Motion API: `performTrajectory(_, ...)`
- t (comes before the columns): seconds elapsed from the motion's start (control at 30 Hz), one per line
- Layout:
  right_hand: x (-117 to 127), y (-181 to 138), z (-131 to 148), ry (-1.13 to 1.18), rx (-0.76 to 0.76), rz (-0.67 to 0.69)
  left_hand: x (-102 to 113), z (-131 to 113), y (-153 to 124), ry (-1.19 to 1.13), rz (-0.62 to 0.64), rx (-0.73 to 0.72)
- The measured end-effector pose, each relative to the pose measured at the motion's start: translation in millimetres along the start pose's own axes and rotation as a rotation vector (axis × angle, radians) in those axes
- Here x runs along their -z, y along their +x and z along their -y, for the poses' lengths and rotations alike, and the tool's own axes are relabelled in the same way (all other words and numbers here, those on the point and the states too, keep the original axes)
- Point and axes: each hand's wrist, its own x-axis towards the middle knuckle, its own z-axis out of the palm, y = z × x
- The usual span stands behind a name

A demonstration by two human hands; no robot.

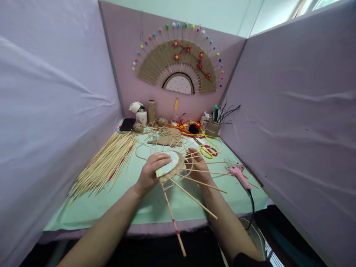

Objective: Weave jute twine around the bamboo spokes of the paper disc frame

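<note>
"Jute band rims your pale rounded hub, and wooden sticks fan out from it. Where is it?"

"Between your hands, over the middle of the tabletop. Call the hub your dial's centre, twelve pointing away from you; the red-marked stick points between five and six."

"And the grip?"

"Your left hand is clasping the hub, fingers across its face. Your right hand is curled among the sticks at three; whether it pinches any cord, I cannot tell."

"Which step does this look like?"

"Working jute between the sticks, I'd judge. Another pass would call for a firm left grip, even tension, and your right fingers slipping between neighbouring sticks without bending them."

"What surrounds you?"

"On pale green, you have a stick bundle at nine, cardboard at twelve, scissors near two and a pink glue gun just past three. Beyond twelve, a flowered fan hangs on the back panel; lilac side panels flank you at nine and three."
</note>
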Motion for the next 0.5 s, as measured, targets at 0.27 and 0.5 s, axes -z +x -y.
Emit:
performTrajectory(0.27, 1.8, -1.6, -0.4, 0.01, 0.004, 0.054, -0.9, 1.1, -1.5, 0.0, 0.014, -0.003)
performTrajectory(0.5, -0.7, -1.6, 1.4, 0.01, 0.032, 0.018, -1.5, 0.0, -0.1, 0.005, 0.011, -0.031)
